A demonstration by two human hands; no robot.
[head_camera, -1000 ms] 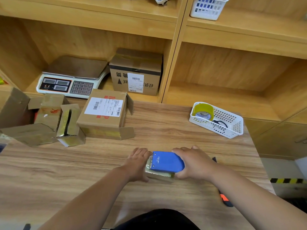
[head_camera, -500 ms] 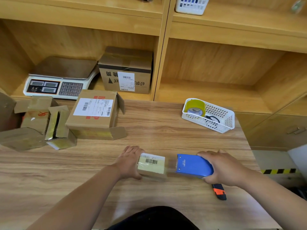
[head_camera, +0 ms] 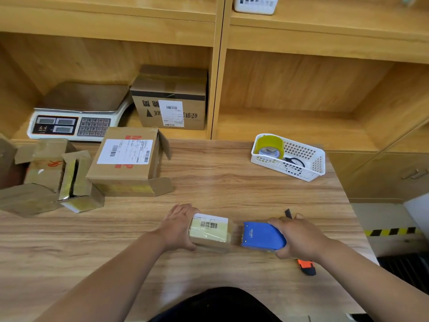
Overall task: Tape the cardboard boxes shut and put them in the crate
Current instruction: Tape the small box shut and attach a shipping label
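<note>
Surface: light wood-grain table (head_camera: 209,182) in front of a wooden shelf unit (head_camera: 218,66) with open compartments.
Task box: small flat cardboard box (head_camera: 210,231) with a white barcode label and yellowish tape over its top, lying on the table at about 6 o'clock from the table's middle, close to the person.
Left hand (head_camera: 178,226): at the box's 9 o'clock end, fingers curled over that end and thumb along the near side, holding the box down on the table.
Right hand (head_camera: 299,238): wrapped firmly round the blue handheld tape dispenser (head_camera: 263,235), fingers over the top and thumb below.
Dispenser: at the box's 3 o'clock, its front edge just beside the box's right end; whether tape spans the small gap I cannot tell.
Knife: orange-and-black utility knife (head_camera: 306,268) lying on the table, partly hidden under the right hand, its orange end at the hand's 5 o'clock.
Basket: white perforated plastic basket (head_camera: 318,163) at 2 o'clock on the table, holding a yellow tape roll (head_camera: 270,145) and black scissors (head_camera: 294,161).
Other boxes: large brown carton with a shipping label (head_camera: 125,159) at 10 o'clock, end flaps loose; several smaller open cardboard boxes (head_camera: 76,182) crowded against its 9 o'clock side.
Shelf: white electronic scale (head_camera: 76,117) and a printed brown carton (head_camera: 169,98) side by side in the left compartment.
</note>
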